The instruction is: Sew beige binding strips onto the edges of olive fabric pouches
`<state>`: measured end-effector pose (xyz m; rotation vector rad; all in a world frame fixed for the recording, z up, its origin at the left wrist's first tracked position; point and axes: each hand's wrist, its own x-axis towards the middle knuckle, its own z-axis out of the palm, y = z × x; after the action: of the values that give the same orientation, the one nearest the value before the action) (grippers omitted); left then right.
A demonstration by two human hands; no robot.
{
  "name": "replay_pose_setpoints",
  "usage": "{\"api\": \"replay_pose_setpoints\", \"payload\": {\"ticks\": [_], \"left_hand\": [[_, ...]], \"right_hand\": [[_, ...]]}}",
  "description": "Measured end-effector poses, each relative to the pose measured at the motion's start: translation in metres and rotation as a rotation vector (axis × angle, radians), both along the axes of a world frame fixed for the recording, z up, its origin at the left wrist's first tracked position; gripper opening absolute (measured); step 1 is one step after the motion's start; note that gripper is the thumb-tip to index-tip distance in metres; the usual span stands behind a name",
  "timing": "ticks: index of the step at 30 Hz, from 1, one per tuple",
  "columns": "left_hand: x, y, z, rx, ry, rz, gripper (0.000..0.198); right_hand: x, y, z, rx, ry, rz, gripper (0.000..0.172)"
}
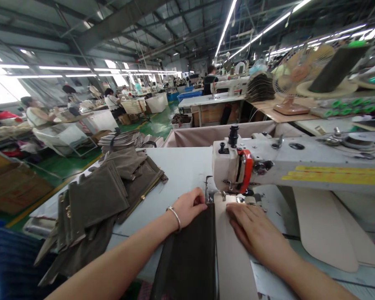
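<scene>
A white sewing machine [268, 164] with a red guard stands on the grey table [181, 166]. Under its needle lie a dark brown fabric piece [190, 254] and a beige strip [231, 250] side by side. My left hand [189, 206], with a bracelet on the wrist, grips the far edge of the dark piece next to the needle. My right hand [253, 231] lies flat, palm down, on the beige strip just in front of the presser foot.
A heap of grey-brown fabric pieces [103, 200] lies at the table's left. A beige shaped panel [325, 229] lies under the machine arm at right. A fan [292, 79] and thread cone [337, 68] stand behind. Other people work at distant tables.
</scene>
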<state>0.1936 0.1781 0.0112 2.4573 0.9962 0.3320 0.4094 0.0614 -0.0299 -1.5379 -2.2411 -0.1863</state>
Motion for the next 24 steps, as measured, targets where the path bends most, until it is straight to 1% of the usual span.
{"api": "replay_pose_setpoints", "payload": {"ticks": [2, 4, 7, 9, 13, 17, 24], "left_hand": [[0.012, 0.001, -0.001, -0.07, -0.039, -0.033, 0.012], [0.027, 0.003, -0.002, -0.104, -0.06, -0.039, 0.011], [0.047, 0.007, -0.005, -0.113, -0.06, -0.017, 0.009], [0.053, 0.009, -0.005, -0.111, -0.049, 0.001, 0.01], [0.056, 0.009, -0.003, -0.106, -0.025, 0.038, 0.011], [0.057, 0.006, -0.001, -0.094, -0.02, 0.084, 0.011], [0.059, 0.007, -0.004, -0.076, -0.023, 0.117, 0.015]], "right_hand": [[-0.001, 0.001, 0.0, -0.014, 0.003, -0.011, 0.042], [-0.002, 0.0, 0.001, -0.029, -0.003, -0.01, 0.045], [-0.002, 0.0, 0.001, -0.044, -0.011, -0.018, 0.044], [-0.002, 0.0, 0.0, -0.046, -0.005, -0.036, 0.045], [-0.002, 0.0, -0.002, -0.049, 0.012, -0.061, 0.048], [-0.002, -0.001, 0.0, -0.041, 0.013, -0.06, 0.046], [-0.002, -0.001, 0.001, -0.056, -0.009, -0.064, 0.049]]}}
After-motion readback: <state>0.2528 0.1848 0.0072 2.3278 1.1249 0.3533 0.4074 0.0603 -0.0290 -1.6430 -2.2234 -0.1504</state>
